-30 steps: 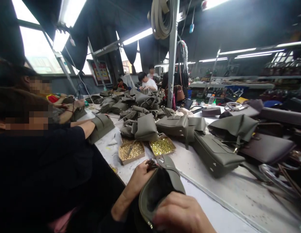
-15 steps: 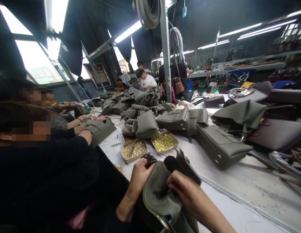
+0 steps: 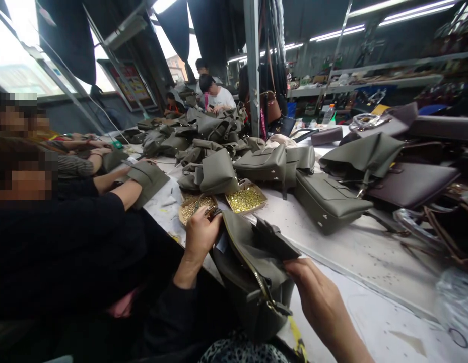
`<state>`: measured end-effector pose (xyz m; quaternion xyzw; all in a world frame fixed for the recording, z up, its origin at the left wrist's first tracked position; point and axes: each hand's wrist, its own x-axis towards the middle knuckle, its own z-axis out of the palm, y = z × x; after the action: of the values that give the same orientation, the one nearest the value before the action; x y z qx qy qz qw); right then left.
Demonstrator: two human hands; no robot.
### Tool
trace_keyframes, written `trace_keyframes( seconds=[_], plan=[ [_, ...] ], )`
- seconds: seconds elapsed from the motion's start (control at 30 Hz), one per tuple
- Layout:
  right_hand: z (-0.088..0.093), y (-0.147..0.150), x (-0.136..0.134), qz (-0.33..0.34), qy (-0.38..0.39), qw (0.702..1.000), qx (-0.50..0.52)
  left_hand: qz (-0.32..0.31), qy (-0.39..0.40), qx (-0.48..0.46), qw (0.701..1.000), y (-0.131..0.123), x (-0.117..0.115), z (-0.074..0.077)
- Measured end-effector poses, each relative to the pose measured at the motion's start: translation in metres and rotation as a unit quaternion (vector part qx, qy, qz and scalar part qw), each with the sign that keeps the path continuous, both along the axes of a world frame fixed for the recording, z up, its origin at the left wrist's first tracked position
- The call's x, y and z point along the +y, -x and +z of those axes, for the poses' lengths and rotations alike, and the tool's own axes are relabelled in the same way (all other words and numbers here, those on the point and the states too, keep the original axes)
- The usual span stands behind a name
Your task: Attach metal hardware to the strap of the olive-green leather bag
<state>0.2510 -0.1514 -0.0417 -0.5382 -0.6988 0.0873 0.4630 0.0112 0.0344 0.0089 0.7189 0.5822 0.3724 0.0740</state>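
Observation:
An olive-green leather bag (image 3: 252, 275) with a metal zipper rests in my lap at the table's near edge. My left hand (image 3: 201, 234) is closed on the bag's upper left corner, beside a small metal fitting. My right hand (image 3: 317, 297) grips the bag's right side, fingers curled over its dark flap. Just behind the bag stand two cardboard trays, one of gold-coloured hardware (image 3: 246, 198) and one of duller pieces (image 3: 192, 207).
Several green bags (image 3: 214, 174) are heaped along the white table (image 3: 370, 252), with one bag (image 3: 328, 199) lying flat and brown bags (image 3: 411, 184) at the right. A co-worker in black (image 3: 67, 247) sits close at my left. A steel post (image 3: 252, 70) stands mid-table.
The view has dropped and the bag has been turned and lifted. My right hand moved from the bag's top to its right side; my left hand stays on the corner.

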Motion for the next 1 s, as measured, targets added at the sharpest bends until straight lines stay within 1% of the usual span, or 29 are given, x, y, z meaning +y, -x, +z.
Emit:
trace_keyframes(
  seconds=[0.07, 0.13, 0.23, 0.3, 0.33, 0.4, 0.47, 0.53, 0.6, 0.67, 0.73, 0.8, 0.83, 0.9, 1.0],
  plan=[
    [-0.001, -0.001, -0.002, -0.006, -0.015, 1.0, -0.003, -0.005, -0.004, 0.002, 1.0, 0.0, 0.004, 0.004],
    [0.0, 0.0, -0.002, -0.003, -0.026, 0.999, -0.021, -0.025, -0.004, 0.01, 1.0, -0.003, 0.003, 0.008],
    [0.012, 0.001, 0.004, 0.05, -0.022, 0.992, -0.11, -0.081, 0.008, 0.021, 0.996, -0.01, -0.007, 0.013],
    [0.029, 0.001, 0.011, 0.097, 0.03, 0.981, -0.164, -0.119, 0.025, 0.009, 0.993, -0.015, -0.015, 0.013],
    [0.039, 0.002, 0.016, 0.117, 0.069, 0.976, -0.17, -0.131, 0.037, -0.005, 0.991, -0.016, -0.018, 0.012],
    [0.059, 0.006, 0.025, 0.142, 0.138, 0.968, -0.153, -0.141, 0.062, -0.036, 0.987, -0.017, -0.023, 0.008],
    [0.071, 0.015, 0.034, 0.152, 0.165, 0.964, -0.14, -0.137, 0.085, -0.064, 0.985, -0.016, -0.026, 0.004],
    [0.07, 0.026, 0.045, 0.168, 0.173, 0.957, -0.159, -0.131, 0.102, -0.095, 0.982, -0.014, -0.026, -0.001],
    [0.061, 0.036, 0.057, 0.203, 0.208, 0.939, -0.182, -0.13, 0.119, -0.137, 0.975, -0.012, -0.025, -0.005],
    [0.052, 0.041, 0.071, 0.228, 0.235, 0.929, -0.173, -0.13, 0.135, -0.185, 0.965, -0.012, -0.025, -0.01],
    [0.047, 0.041, 0.083, 0.23, 0.214, 0.943, -0.11, -0.125, 0.154, -0.222, 0.955, -0.013, -0.027, -0.015],
    [0.047, 0.036, 0.092, 0.205, 0.157, 0.966, -0.017, -0.118, 0.175, -0.239, 0.948, -0.014, -0.031, -0.019],
    [0.048, 0.034, 0.094, 0.187, 0.134, 0.973, 0.025, -0.118, 0.183, -0.245, 0.945, -0.016, -0.033, -0.02],
    [0.049, 0.031, 0.095, 0.165, 0.112, 0.977, 0.077, -0.12, 0.189, -0.265, 0.938, -0.018, -0.037, -0.019],
    [0.048, 0.031, 0.09, 0.182, 0.122, 0.972, 0.089, -0.102, 0.18, -0.296, 0.933, -0.022, -0.043, -0.017]
  ],
)
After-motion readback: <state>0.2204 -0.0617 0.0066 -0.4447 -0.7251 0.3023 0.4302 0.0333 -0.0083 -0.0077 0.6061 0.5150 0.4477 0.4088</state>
